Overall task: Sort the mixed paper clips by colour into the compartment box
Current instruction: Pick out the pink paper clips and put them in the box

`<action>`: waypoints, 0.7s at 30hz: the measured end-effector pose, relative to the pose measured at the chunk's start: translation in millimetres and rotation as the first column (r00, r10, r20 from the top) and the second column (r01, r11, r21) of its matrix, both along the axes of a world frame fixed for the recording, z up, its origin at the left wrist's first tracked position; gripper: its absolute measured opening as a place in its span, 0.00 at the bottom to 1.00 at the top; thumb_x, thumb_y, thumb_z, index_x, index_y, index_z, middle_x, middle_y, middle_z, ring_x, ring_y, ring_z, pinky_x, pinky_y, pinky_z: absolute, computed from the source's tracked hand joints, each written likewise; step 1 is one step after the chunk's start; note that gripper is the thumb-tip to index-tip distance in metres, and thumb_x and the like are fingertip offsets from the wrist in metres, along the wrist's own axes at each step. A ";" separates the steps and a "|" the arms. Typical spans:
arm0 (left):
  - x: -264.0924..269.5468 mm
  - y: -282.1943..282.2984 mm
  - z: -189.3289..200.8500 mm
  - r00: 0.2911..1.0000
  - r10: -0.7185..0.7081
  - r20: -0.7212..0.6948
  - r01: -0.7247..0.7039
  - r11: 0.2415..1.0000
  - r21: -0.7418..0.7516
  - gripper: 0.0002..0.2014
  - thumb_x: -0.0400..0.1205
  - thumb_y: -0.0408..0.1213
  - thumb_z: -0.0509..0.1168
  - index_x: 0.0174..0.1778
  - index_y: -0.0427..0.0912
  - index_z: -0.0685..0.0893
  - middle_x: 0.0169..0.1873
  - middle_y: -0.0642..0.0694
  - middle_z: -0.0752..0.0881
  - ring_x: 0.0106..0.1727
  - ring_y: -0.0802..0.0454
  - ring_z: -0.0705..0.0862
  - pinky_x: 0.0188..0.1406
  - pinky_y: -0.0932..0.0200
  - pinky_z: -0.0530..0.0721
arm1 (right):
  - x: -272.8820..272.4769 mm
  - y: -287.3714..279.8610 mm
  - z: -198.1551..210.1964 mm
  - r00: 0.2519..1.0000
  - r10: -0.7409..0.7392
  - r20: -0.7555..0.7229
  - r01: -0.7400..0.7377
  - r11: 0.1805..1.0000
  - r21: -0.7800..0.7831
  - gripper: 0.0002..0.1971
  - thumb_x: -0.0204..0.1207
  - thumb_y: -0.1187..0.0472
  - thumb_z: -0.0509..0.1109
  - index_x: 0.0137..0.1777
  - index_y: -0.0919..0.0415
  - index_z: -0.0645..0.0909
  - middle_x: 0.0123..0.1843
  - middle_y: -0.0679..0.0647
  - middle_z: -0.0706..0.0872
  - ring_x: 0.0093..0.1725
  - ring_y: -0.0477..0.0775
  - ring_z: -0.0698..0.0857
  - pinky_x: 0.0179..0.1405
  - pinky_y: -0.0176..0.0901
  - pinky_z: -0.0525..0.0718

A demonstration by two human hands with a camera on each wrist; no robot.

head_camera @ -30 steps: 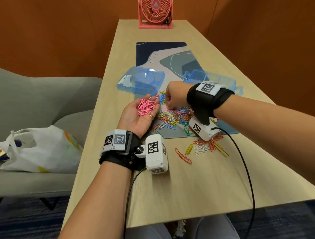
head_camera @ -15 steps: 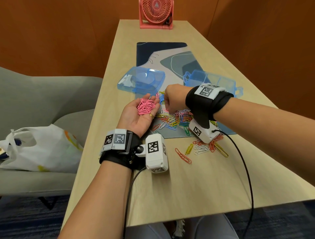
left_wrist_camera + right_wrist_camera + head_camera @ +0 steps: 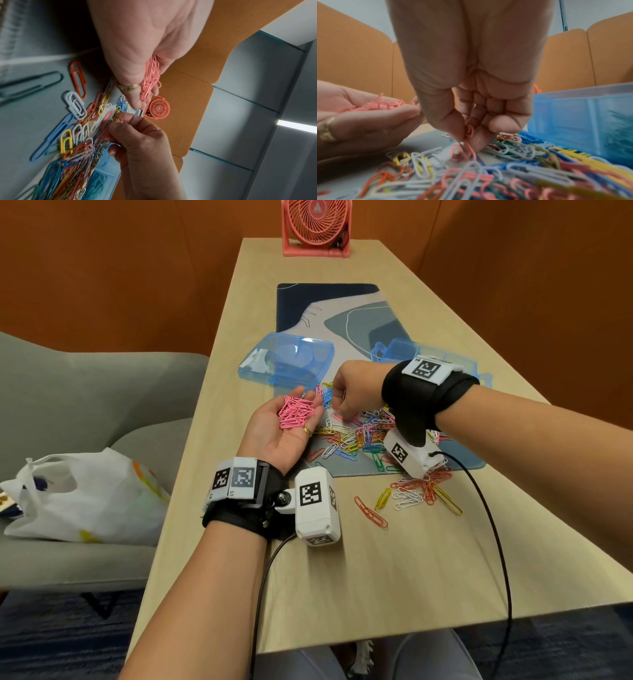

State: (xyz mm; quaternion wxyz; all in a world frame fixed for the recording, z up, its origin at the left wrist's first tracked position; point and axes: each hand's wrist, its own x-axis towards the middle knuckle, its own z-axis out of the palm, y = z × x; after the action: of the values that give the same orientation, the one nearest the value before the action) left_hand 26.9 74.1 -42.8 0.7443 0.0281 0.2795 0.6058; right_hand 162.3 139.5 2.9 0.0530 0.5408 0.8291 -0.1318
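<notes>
My left hand [image 3: 284, 436] lies palm up left of the pile and carries a heap of pink clips [image 3: 295, 414] in its cupped palm; the left wrist view also shows the heap [image 3: 150, 79]. My right hand [image 3: 342, 413] reaches down onto the mixed clip pile [image 3: 363, 436]. Its thumb and forefinger pinch a pink clip [image 3: 469, 144], seen in the right wrist view. The blue translucent compartment box [image 3: 394, 352] stands behind my right wrist, partly hidden, and appears at the right in the right wrist view [image 3: 583, 121].
A second blue translucent box part [image 3: 291, 364] lies behind my left hand on the desk mat [image 3: 329, 313]. A smaller clip cluster [image 3: 421, 491] and an orange clip [image 3: 370, 511] lie nearer me. A pink fan [image 3: 317, 227] stands at the far end; a white bag [image 3: 85, 498] sits on the chair.
My right hand has dropped a little towards me onto the pile. The left hand with its pink clips has stayed where it was.
</notes>
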 end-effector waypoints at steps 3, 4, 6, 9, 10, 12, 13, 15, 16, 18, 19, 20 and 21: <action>-0.6 0.6 -1.1 1.000 -0.002 -0.010 0.002 1.000 -0.002 0.14 0.87 0.35 0.50 0.48 0.32 0.80 0.45 0.35 0.83 0.51 0.40 0.82 0.67 0.47 0.75 | -3.6 0.9 -2.1 1.000 0.012 0.013 -0.012 1.000 0.004 0.08 0.74 0.63 0.70 0.49 0.64 0.88 0.47 0.58 0.90 0.41 0.52 0.84 0.41 0.40 0.80; -0.4 0.5 -1.2 1.000 -0.001 -0.011 0.001 1.000 -0.004 0.14 0.87 0.35 0.51 0.48 0.32 0.80 0.45 0.35 0.83 0.50 0.40 0.83 0.67 0.47 0.75 | -4.8 1.2 -2.7 1.000 0.015 0.015 -0.015 1.000 0.006 0.08 0.74 0.63 0.70 0.49 0.64 0.88 0.47 0.58 0.90 0.42 0.52 0.84 0.42 0.41 0.81; -0.5 0.5 -1.2 1.000 0.005 -0.011 -0.005 1.000 0.001 0.14 0.87 0.35 0.50 0.48 0.32 0.80 0.45 0.34 0.83 0.49 0.40 0.83 0.66 0.47 0.75 | -7.7 1.6 -3.1 1.000 0.019 0.005 -0.019 1.000 0.024 0.09 0.75 0.63 0.69 0.51 0.64 0.87 0.49 0.57 0.90 0.45 0.52 0.83 0.46 0.42 0.81; -1.1 0.6 -1.3 1.000 0.007 -0.016 -0.007 1.000 0.004 0.15 0.87 0.35 0.50 0.47 0.31 0.80 0.45 0.34 0.83 0.49 0.40 0.82 0.67 0.47 0.75 | -11.8 2.1 -4.5 1.000 0.011 -0.016 -0.010 0.999 0.037 0.09 0.75 0.64 0.71 0.53 0.63 0.87 0.51 0.56 0.89 0.47 0.53 0.83 0.48 0.42 0.81; -0.9 0.5 -1.1 1.000 0.006 -0.015 -0.006 1.000 0.003 0.15 0.87 0.35 0.50 0.47 0.31 0.80 0.45 0.34 0.83 0.51 0.39 0.82 0.67 0.47 0.75 | -12.8 2.3 -5.3 1.000 0.011 -0.010 -0.011 0.999 0.042 0.09 0.74 0.65 0.71 0.53 0.63 0.87 0.52 0.57 0.89 0.48 0.53 0.84 0.49 0.43 0.82; -1.1 0.4 -1.4 1.000 0.008 -0.015 -0.008 1.000 0.004 0.15 0.88 0.35 0.50 0.48 0.31 0.80 0.45 0.34 0.83 0.56 0.40 0.81 0.68 0.47 0.74 | -13.6 2.9 -5.7 1.000 0.011 0.012 -0.011 0.999 0.048 0.09 0.74 0.64 0.73 0.53 0.64 0.88 0.51 0.58 0.90 0.49 0.55 0.86 0.51 0.44 0.83; -1.5 0.5 -1.5 1.000 0.009 -0.018 -0.009 1.000 0.006 0.15 0.88 0.35 0.50 0.48 0.32 0.80 0.45 0.34 0.83 0.58 0.40 0.80 0.67 0.47 0.75 | -13.6 3.3 -5.3 1.000 0.009 0.027 -0.010 0.999 0.046 0.09 0.73 0.63 0.74 0.52 0.64 0.88 0.50 0.58 0.90 0.48 0.55 0.86 0.52 0.45 0.84; -2.2 0.7 -1.1 1.000 0.009 -0.020 -0.009 1.000 0.004 0.15 0.87 0.34 0.50 0.47 0.32 0.80 0.45 0.35 0.83 0.56 0.40 0.81 0.66 0.47 0.76 | -12.6 2.9 -3.8 0.997 0.007 0.077 -0.010 0.999 0.033 0.11 0.70 0.61 0.77 0.51 0.64 0.88 0.48 0.58 0.91 0.45 0.54 0.87 0.51 0.44 0.86; -2.1 0.7 -0.7 1.000 0.008 -0.020 -0.008 1.000 0.001 0.15 0.87 0.34 0.50 0.48 0.32 0.80 0.45 0.35 0.83 0.54 0.40 0.82 0.66 0.47 0.76 | -12.2 2.8 -3.8 0.995 0.006 0.102 -0.009 0.999 0.031 0.11 0.70 0.60 0.78 0.50 0.65 0.88 0.47 0.58 0.91 0.45 0.55 0.88 0.51 0.44 0.86; -1.7 0.3 -0.6 1.000 0.008 -0.023 -0.008 1.000 -0.002 0.15 0.88 0.35 0.50 0.48 0.32 0.80 0.45 0.35 0.83 0.54 0.40 0.82 0.70 0.48 0.75 | -12.3 2.1 -4.1 0.992 0.000 0.123 -0.005 0.999 0.044 0.13 0.68 0.60 0.79 0.51 0.65 0.88 0.48 0.58 0.91 0.49 0.56 0.88 0.51 0.45 0.86; -1.8 0.2 -1.1 1.000 0.008 -0.026 -0.008 1.000 -0.002 0.15 0.88 0.35 0.50 0.48 0.32 0.80 0.45 0.35 0.83 0.56 0.40 0.81 0.71 0.48 0.74 | -12.8 1.7 -4.3 0.992 -0.005 0.127 -0.001 0.999 0.050 0.14 0.68 0.59 0.79 0.51 0.65 0.88 0.49 0.59 0.90 0.50 0.57 0.88 0.51 0.45 0.85; -2.1 0.2 -1.6 1.000 0.007 -0.025 -0.008 1.000 -0.003 0.15 0.88 0.35 0.50 0.47 0.32 0.80 0.45 0.35 0.83 0.58 0.40 0.80 0.71 0.48 0.73 | -13.7 1.2 -4.7 0.991 -0.012 0.131 0.005 0.999 0.050 0.14 0.68 0.60 0.78 0.52 0.65 0.87 0.50 0.59 0.90 0.49 0.57 0.87 0.49 0.44 0.84; -2.3 0.2 -1.8 1.000 0.007 -0.020 -0.007 1.000 -0.004 0.15 0.88 0.35 0.50 0.48 0.32 0.80 0.45 0.35 0.83 0.59 0.40 0.80 0.71 0.48 0.74 | -14.3 0.6 -4.8 0.991 -0.018 0.133 0.012 0.999 0.045 0.14 0.68 0.60 0.78 0.52 0.65 0.87 0.50 0.59 0.89 0.48 0.56 0.86 0.46 0.43 0.83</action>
State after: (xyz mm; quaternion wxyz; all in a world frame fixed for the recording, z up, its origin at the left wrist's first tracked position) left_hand 24.6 74.2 -44.6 0.7394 0.0318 0.2882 0.6076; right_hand 147.9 140.2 -1.9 0.0954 0.5556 0.8223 -0.0773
